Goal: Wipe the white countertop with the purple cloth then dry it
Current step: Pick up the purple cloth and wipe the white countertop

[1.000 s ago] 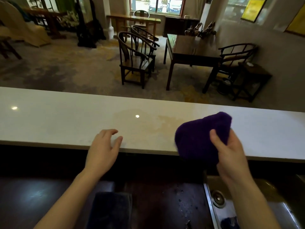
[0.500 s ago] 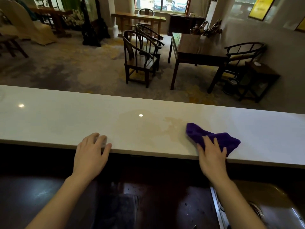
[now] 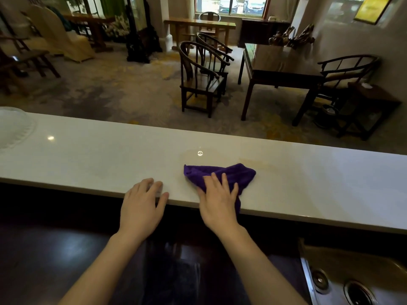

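Head view, looking forward and down. A long white bench [image 3: 88,159] crosses the frame from the left edge to the right edge, its near lip running from middle left down toward lower right. The purple cloth [image 3: 229,173] lies bunched and flattened on the bench just right of centre, one corner pointing left and a narrow tail hanging over the near lip beside the wrist. The right hand [image 3: 217,200] lies palm down on the near part of the cloth, fingers spread and extended flat, pressing it onto the surface rather than pinching it. The left hand [image 3: 141,205] rests palm down at the near lip of the bench, just left of the cloth and apart from it, fingers loosely spread on the white surface and empty; its thumb lies along the edge. Both forearms enter from the bottom of the frame.

A faint yellowish stain [image 3: 257,161] shows on the bench behind and to the right of the cloth, and a small bright reflection [image 3: 200,153] sits just beyond the cloth. At the far left edge a pale translucent object [image 3: 13,128] rests on the bench; what it is cannot be told. Below the bench, in the lower right corner, part of a metal sink [image 3: 356,280] with round fittings is visible; the lower left is a dark glossy surface. Beyond the bench, in the upper half, stand dark wooden chairs [image 3: 201,82] and a dark table [image 3: 277,62] on a patterned carpet.
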`<state>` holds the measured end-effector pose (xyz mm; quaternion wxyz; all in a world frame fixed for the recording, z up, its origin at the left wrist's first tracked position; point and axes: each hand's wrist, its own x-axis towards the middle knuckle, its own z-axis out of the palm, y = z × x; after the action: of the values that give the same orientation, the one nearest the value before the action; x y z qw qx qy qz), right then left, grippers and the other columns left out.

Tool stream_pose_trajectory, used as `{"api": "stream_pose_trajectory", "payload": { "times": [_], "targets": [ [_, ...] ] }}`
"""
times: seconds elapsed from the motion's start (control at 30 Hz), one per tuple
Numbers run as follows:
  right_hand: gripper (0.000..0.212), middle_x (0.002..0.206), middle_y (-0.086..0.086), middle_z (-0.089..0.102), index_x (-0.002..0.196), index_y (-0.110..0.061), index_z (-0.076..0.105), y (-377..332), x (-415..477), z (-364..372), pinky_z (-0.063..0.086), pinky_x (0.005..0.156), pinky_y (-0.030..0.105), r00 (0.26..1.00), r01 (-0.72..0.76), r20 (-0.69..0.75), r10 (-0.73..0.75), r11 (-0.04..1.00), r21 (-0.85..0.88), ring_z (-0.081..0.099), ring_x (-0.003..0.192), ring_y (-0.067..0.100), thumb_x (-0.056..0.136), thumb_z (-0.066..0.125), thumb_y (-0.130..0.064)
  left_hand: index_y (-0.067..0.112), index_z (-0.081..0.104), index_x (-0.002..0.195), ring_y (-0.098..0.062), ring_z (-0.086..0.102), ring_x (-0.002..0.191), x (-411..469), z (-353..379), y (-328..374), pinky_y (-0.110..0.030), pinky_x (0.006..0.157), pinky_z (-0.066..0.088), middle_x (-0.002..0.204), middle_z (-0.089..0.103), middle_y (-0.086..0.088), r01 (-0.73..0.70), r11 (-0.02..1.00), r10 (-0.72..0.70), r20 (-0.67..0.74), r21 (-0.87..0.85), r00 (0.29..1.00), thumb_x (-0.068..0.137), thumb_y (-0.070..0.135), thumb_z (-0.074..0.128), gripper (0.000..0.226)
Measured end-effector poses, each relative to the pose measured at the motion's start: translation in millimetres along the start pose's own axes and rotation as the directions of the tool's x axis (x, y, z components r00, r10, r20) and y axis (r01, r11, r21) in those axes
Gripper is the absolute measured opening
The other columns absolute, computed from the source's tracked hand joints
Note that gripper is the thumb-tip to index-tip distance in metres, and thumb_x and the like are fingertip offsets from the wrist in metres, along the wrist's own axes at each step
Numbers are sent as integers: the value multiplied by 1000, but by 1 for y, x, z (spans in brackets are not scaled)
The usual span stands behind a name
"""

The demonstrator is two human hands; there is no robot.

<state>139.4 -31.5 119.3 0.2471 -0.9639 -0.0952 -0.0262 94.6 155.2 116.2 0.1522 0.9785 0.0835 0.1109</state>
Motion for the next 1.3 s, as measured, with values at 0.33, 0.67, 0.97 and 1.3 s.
{"api": "stream_pose_trajectory", "payload": {
  "times": [0.33,0.67,0.97,1.3],
  "targets": [
    [53,167,6,26,147,-35,38,-4,-7,12,-1,122,65,950,307,107,-294,941,-141,8,156,35,98,54,-23,20,61,122,-30,57,117,1,2,-4,-43,99,43,128,61,-9,0,1000,0,-6,15,1000,92,39,55,36],
    [48,166,-3,29,149,-34,40,74,-8,-33,3,125,57,993,108,65,-99,983,-150,12,156,26,102,49,-32,19,61,122,-28,56,119,-1,5,-7,-42,101,43,130,60,-7,-16,999,16,-8,38,1000,94,43,51,38],
    [47,168,4,23,151,-30,38,141,2,-84,8,125,56,983,-182,-2,183,971,-154,10,156,27,105,38,-41,19,63,121,-28,57,119,-1,2,-6,-43,100,44,128,62,-7,-23,998,24,-9,52,1000,89,53,34,54],
    [46,165,10,27,152,-27,34,128,49,-79,9,122,64,931,-364,-29,363,925,-112,12,155,35,107,34,-35,19,62,121,-28,56,120,-1,1,-4,-41,102,42,129,61,-7,-16,998,16,9,52,1000,90,51,34,53]
  ]
}}
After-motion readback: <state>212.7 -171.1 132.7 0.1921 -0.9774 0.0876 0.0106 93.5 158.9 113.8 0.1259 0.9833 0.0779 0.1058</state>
